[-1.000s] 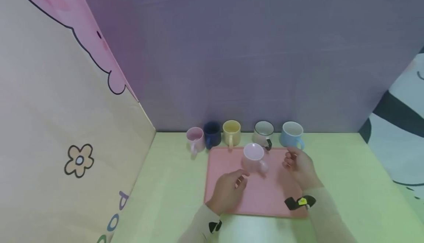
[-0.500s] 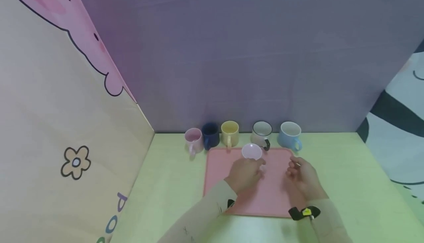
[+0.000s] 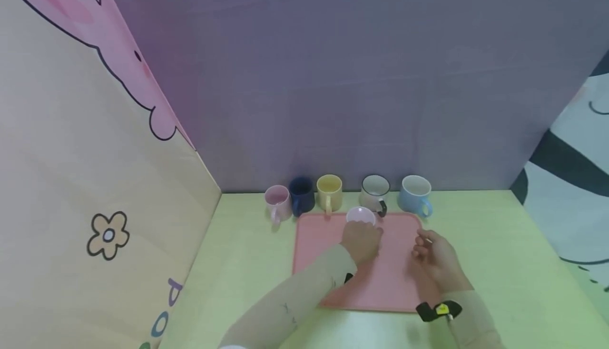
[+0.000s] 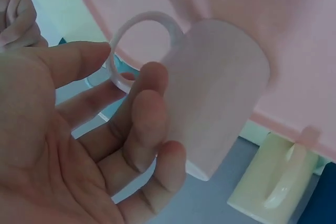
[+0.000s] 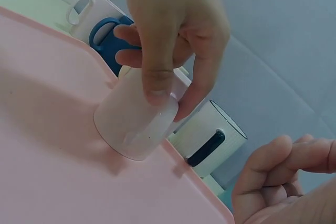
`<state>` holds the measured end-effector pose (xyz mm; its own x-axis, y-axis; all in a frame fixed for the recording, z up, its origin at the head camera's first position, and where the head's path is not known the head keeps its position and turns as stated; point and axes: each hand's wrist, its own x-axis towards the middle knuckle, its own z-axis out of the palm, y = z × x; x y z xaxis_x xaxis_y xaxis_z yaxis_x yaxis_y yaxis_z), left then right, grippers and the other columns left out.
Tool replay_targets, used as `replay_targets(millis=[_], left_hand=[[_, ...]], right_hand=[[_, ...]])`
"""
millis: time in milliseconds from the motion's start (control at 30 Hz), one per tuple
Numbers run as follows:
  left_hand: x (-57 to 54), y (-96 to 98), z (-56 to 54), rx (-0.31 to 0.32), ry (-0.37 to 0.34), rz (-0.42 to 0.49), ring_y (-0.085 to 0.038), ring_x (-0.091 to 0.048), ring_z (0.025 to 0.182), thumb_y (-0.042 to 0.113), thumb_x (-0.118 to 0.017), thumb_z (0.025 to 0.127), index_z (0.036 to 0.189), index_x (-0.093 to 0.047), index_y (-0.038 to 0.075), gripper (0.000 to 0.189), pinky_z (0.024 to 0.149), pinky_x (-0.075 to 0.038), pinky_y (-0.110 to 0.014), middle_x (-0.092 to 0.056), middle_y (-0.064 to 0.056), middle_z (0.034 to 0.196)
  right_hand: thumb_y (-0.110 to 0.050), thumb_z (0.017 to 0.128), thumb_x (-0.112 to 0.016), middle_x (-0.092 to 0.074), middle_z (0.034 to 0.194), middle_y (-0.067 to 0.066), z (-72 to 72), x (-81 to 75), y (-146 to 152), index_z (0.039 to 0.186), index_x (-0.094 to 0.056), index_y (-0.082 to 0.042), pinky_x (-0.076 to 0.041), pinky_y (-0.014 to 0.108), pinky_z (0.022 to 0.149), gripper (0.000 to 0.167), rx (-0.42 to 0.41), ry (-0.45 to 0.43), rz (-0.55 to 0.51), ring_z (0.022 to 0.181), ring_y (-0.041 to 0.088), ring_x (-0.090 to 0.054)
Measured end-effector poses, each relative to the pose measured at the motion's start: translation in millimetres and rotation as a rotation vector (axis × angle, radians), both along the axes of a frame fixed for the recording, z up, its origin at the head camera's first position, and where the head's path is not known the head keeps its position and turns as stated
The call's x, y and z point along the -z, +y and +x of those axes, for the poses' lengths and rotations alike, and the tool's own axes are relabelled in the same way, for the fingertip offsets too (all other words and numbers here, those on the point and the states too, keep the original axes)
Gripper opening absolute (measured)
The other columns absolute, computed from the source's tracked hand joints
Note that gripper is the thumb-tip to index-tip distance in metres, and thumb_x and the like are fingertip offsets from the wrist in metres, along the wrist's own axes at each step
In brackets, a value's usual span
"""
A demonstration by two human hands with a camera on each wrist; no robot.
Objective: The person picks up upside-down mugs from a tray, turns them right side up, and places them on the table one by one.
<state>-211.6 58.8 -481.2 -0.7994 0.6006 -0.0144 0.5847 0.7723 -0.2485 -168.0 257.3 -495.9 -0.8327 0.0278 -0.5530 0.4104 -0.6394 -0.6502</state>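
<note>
A pale pink mug (image 4: 218, 87) stands on the back part of a pink tray (image 3: 399, 285). My left hand (image 3: 362, 241) reaches over the tray to it and pinches its ring handle (image 4: 152, 15) between thumb and index finger. The other left fingers curl near the mug's side. In the head view this hand hides most of the mug, leaving its rim (image 3: 360, 214) in sight. My right hand (image 3: 435, 258) hovers by the tray's right edge, its fingers loosely curled around nothing.
Behind the tray stand a pink mug (image 3: 278, 203), a dark blue mug (image 3: 302, 195), a yellow mug (image 3: 330, 193), a white mug (image 3: 373, 194) with black rim and handle, and a light blue mug (image 3: 414, 195). A grey-purple wall (image 3: 309, 74) rises behind them.
My left hand has moved forward and right from the tray's left part onto the pale pink mug's handle. The right hand has drawn slightly back toward me.
</note>
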Motion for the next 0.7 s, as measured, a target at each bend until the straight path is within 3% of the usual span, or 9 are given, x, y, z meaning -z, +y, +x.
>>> replay_targets(millis=[200, 533, 700], left_hand=[[1.6, 9.7, -3.3, -0.045, 0.005, -0.105, -0.009, -0.062, 0.069, 0.040, -0.064, 0.098, 0.098, -0.075, 0.031, 0.014, 0.057, -0.050, -0.027, -0.075, 0.010, 0.087], [0.3, 13.3, -6.7, -0.001, 0.045, -0.154, -0.007, -0.065, 0.075, 0.032, -0.061, 0.100, 0.097, -0.076, 0.034, 0.015, 0.063, -0.054, -0.029, -0.076, 0.012, 0.090], [2.2, 15.0, -7.4, -0.013, 0.033, -0.200, -0.007, -0.063, 0.073, 0.030, -0.059, 0.101, 0.101, -0.076, 0.034, 0.018, 0.065, -0.052, -0.030, -0.076, 0.013, 0.090]], right_hand=[[-0.019, 0.109, -0.044, -0.055, 0.072, -0.006, 1.6, 2.1, -1, 0.102, -0.054, -0.018, -0.046, 0.023, 0.067, 0.012, -0.014, 0.002, 0.025, 0.059, 0.008, -0.046], [-0.018, 0.108, -0.042, -0.054, 0.069, -0.007, 1.8, 4.9, -4, 0.101, -0.053, -0.019, -0.044, 0.022, 0.066, 0.014, -0.035, 0.018, 0.046, 0.058, 0.008, -0.044], [-0.019, 0.109, -0.043, -0.053, 0.069, -0.008, 3.1, 5.7, -4, 0.106, -0.049, -0.019, -0.044, 0.022, 0.067, 0.007, -0.038, 0.011, 0.052, 0.059, 0.007, -0.043]])
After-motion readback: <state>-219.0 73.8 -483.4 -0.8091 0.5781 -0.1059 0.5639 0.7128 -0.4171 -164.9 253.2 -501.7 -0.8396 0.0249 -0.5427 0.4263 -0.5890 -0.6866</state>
